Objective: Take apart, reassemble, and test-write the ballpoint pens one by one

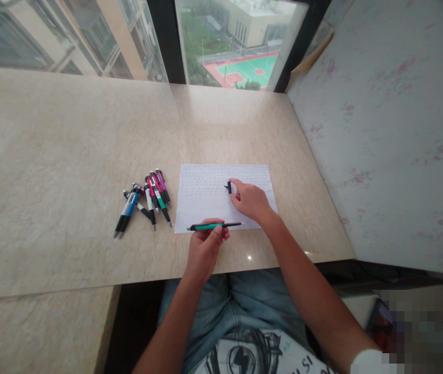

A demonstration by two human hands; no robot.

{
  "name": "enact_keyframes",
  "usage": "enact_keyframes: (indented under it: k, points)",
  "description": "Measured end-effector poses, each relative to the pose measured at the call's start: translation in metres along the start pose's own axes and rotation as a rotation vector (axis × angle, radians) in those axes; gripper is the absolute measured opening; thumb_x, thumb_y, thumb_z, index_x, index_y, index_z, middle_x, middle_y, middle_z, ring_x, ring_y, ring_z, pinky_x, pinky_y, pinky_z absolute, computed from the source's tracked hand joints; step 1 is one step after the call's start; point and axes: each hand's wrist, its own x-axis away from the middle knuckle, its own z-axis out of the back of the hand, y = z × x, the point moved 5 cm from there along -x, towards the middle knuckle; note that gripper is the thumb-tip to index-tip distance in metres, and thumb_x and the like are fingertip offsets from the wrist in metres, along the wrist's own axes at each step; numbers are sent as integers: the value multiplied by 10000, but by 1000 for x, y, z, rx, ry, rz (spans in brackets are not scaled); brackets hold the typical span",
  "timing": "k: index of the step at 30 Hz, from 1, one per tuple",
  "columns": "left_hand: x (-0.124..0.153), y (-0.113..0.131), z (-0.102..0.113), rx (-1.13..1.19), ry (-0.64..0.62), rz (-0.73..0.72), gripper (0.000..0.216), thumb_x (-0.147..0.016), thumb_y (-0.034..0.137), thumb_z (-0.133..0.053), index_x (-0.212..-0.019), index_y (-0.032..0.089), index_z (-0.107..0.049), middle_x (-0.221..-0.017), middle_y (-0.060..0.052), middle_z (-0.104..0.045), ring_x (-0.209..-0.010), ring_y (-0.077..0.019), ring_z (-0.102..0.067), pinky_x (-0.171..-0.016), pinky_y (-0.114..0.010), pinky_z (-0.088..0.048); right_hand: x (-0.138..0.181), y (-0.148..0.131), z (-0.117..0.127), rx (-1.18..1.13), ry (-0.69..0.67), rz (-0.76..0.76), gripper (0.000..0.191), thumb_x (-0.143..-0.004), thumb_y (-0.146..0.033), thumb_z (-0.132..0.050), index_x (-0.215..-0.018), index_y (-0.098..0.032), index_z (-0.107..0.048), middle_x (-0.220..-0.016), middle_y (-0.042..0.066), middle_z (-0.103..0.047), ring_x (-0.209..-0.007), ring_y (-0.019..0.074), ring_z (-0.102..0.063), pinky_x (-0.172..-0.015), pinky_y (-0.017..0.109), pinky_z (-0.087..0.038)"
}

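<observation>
A green and black pen (208, 227) lies level across the fingers of my left hand (206, 244), its thin tip pointing right. My left thumb presses on its barrel just above the paper's near edge. Between the thumb and forefinger of my right hand (249, 200) is a small black pen cap (229, 187) with its clip sticking out to the left. That hand is over the sheet of paper (190, 208), whose upper half carries rows of faint handwriting.
To the left of the paper lies a loose pile of several pens (155, 192) in pink, purple, green, white and blue. They rest on a beige marble counter (69, 135). A patterned wall (377, 145) bounds the right side, and a window (240, 41) the back.
</observation>
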Motion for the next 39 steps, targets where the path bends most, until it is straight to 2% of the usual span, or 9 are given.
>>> enact_keyframes:
  k: [3,11,18,22,26,32,35,39]
  points:
    - [0,0,-1,8,0,1,235,-723,274,-807,-907,166,-708,-705,-23,-683,-685,-118,-634,-681,-242,-486,5,1,0,-7,12,-9,563,-877,-266,-547,-1428,-202,-453,-879,72,-726,-769,218,-648,-667,293,-434]
    - [1,2,-2,23,-6,-9,248,-711,273,-818,-905,158,-716,-702,-25,-683,-667,-109,-623,-664,-227,-489,37,20,-3,11,116,-106,428,-910,-285,-522,-1326,-192,-558,-876,65,-709,-823,210,-632,-690,300,-430]
    - [0,1,0,28,-4,-16,233,-716,264,-815,-903,160,-723,-707,-29,-687,-671,-108,-626,-668,-223,-496,42,28,-5,33,147,-88,372,-919,-278,-503,-1257,-166,-613,-942,95,-712,-919,221,-619,-756,305,-445]
    - [-1,0,1,32,-1,-19,229,-715,261,-817,-898,160,-725,-708,-28,-687,-674,-107,-628,-677,-224,-501,38,30,0,18,168,-83,352,-913,-278,-521,-1236,-178,-616,-916,81,-704,-898,217,-614,-749,302,-439]
    - [0,1,0,38,-3,-18,227,-714,262,-819,-895,162,-725,-710,-27,-687,-688,-109,-634,-681,-221,-501,23,18,7,19,238,-4,304,-930,-279,-529,-1201,-184,-628,-939,82,-683,-930,218,-589,-776,309,-438]
    - [1,3,-2,33,-5,-10,230,-713,264,-818,-896,165,-722,-709,-26,-686,-678,-109,-630,-679,-227,-497,-1,0,3,83,215,49,167,-942,-248,-539,-962,-210,-701,-1028,94,-646,-1011,234,-541,-723,300,-440]
    - [1,2,-2,38,-10,0,232,-714,267,-817,-897,165,-720,-712,-29,-688,-679,-110,-631,-677,-227,-496,-5,-5,5,55,208,77,175,-960,-241,-523,-988,-219,-694,-1075,83,-660,-1016,225,-557,-724,290,-436]
    - [0,0,0,37,-8,-1,229,-718,271,-814,-897,167,-716,-711,-27,-685,-680,-109,-631,-683,-229,-498,-14,-13,5,24,102,96,200,-953,-220,-545,-1125,-203,-645,-983,73,-701,-868,192,-614,-715,284,-429]
